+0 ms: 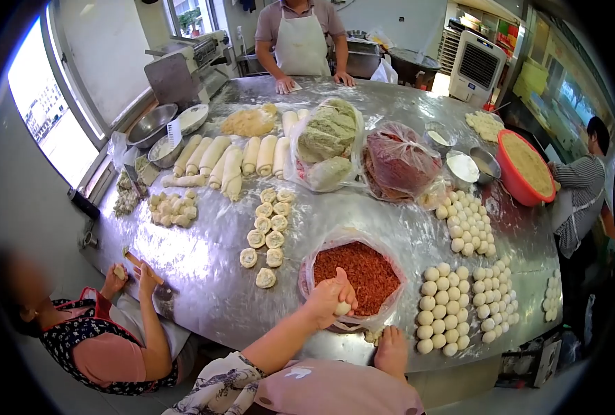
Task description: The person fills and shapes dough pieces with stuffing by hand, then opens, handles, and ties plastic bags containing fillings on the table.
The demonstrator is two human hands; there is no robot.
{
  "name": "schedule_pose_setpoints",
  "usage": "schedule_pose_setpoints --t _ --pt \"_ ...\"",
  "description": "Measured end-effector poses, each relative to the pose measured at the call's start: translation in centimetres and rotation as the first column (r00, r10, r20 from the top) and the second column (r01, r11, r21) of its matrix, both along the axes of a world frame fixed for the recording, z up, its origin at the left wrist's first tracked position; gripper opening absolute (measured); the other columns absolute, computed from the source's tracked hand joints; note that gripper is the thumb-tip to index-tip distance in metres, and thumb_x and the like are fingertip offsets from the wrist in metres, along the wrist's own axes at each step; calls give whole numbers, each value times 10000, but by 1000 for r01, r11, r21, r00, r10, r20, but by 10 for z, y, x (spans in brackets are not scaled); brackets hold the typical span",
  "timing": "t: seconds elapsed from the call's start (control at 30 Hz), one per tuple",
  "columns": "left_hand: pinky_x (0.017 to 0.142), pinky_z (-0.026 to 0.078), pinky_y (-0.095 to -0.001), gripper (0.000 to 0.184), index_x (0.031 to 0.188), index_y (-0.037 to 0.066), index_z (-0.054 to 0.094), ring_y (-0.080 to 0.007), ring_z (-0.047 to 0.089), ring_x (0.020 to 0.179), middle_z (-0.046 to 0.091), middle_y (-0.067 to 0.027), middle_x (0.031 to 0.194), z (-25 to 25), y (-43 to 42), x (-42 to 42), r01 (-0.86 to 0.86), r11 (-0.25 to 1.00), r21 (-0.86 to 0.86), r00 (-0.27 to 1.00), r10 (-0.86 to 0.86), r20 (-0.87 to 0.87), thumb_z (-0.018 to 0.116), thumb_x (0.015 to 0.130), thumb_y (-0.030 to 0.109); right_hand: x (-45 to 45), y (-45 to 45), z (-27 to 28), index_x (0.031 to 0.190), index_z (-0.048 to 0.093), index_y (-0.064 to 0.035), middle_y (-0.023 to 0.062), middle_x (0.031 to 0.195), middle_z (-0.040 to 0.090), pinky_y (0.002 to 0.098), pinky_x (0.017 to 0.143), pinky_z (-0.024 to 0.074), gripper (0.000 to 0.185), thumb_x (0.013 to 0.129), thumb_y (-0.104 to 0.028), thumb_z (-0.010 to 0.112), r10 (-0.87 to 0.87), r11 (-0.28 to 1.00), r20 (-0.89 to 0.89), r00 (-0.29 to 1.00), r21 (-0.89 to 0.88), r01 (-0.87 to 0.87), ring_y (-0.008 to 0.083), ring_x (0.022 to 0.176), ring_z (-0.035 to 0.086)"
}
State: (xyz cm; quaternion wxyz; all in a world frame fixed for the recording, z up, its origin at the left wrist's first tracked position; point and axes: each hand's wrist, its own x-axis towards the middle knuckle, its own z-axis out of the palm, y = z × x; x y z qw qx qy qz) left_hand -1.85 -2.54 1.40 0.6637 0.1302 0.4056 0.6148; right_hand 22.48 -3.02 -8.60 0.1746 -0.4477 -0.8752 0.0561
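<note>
I see the left hand (329,299) curled round dough (342,308), over the red filling (357,270); the right hand (391,351) is by the table (231,283) edge — its hold I can't tell. The cooler's (479,63) print — too small to read.

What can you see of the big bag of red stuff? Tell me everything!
The bag looks like thin, see-through plastic, crinkled around its wide-open top. Crumbly, reddish-brown filling shows inside. It sits on the shiny table, near the person's side. Their left hand, holding a pale dough piece, is over its near edge; I can't tell whether they touch.
</note>
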Motion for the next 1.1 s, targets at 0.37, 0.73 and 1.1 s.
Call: schedule_pose_setpoints --t 0.37,0.73,1.1 --pt "519 432 -345 567 592 130 356 -212 513 621 425 -32 628 -2 1 -13 -165 980 -108 976 178 124 400 952 566 -1 -2 8 1129 569 26 222 1148 599 429 917 468 352 814 -115 639 16 978 -128 992 -205 -43 372 1075 570" --pt "561 481 -347 552 587 133 366 -222 553 662 445 -27 635 -2 11 -8 -173 980 -100 975 185 125 446 946 545 -9 -4 -5 1084 601 -41 157 1073 648 401 760 533 388 741 -158 740 100 994 -167 981 -36 -108 372 916 639" --pt "644 490 -376 569 552 138 348 -234 559 700 425 -33 611 6 16 -6 -292 957 6 953 290 88 401 970 521 -35 26 126 1142 563 0 155 953 664 327 705 535 373 822 -137 698 101 918 -528 843 -277 -283 256 782 667"
